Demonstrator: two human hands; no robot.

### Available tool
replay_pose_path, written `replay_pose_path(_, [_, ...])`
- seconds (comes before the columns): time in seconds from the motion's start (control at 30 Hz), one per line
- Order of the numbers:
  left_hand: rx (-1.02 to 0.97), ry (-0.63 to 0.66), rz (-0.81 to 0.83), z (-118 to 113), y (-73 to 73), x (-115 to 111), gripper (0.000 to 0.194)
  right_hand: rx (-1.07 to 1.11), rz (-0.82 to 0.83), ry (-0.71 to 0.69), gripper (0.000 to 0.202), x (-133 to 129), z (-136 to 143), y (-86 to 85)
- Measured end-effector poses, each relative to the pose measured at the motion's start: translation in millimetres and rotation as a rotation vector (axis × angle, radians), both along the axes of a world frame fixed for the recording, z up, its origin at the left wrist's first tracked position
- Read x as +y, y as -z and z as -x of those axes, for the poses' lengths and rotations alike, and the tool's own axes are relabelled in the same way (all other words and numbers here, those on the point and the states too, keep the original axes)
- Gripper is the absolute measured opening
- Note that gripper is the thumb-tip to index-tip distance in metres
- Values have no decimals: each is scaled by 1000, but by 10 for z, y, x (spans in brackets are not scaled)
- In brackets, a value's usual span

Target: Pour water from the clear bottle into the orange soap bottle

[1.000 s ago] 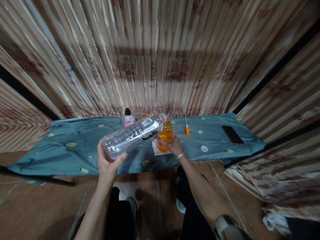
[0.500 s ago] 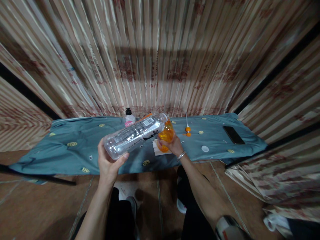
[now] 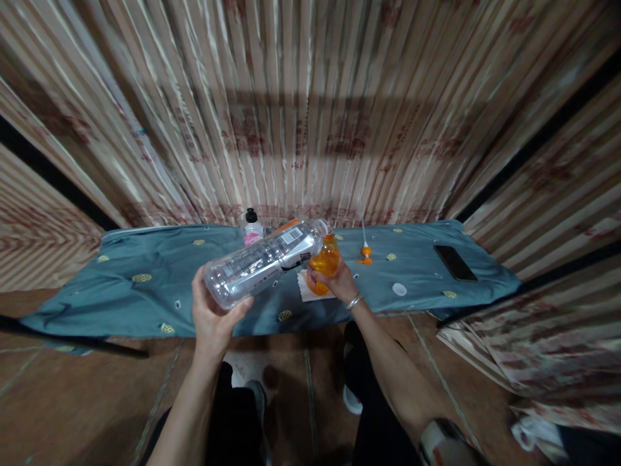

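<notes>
My left hand (image 3: 216,320) is wrapped round the base of a clear plastic bottle (image 3: 262,259) with a printed label. That bottle is tilted, its neck to the right and higher than its base, with its mouth at the top of an orange translucent bottle (image 3: 326,259). Around the orange bottle my right hand (image 3: 339,281) is closed; it stands upright over a white tissue (image 3: 306,289). Whether liquid passes between the two bottles I cannot make out. An orange pump head with a white tube (image 3: 365,254) lies to the right of the orange bottle.
A small bottle with a black cap and pink contents (image 3: 252,230) stands behind the clear bottle. On the right of the blue-green cloth (image 3: 121,259) lie a white round cap (image 3: 399,289) and a black phone (image 3: 455,263). Patterned curtains (image 3: 310,129) hang behind.
The hands and both bottles hold nearly the same pose. The whole view has shifted very slightly; nothing has been let go or taken hold of.
</notes>
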State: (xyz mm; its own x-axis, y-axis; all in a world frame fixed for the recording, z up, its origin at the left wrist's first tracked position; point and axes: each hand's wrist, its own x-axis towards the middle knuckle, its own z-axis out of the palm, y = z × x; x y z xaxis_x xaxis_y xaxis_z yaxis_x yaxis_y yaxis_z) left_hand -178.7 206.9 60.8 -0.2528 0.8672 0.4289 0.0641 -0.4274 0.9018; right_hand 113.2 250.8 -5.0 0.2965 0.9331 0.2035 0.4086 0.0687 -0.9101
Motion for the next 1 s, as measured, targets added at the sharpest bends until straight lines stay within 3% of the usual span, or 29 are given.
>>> replay_pose_path(1.0, [-14, -4, 15, -24, -19, -10, 98, 2, 11, -12, 62, -26, 5, -78])
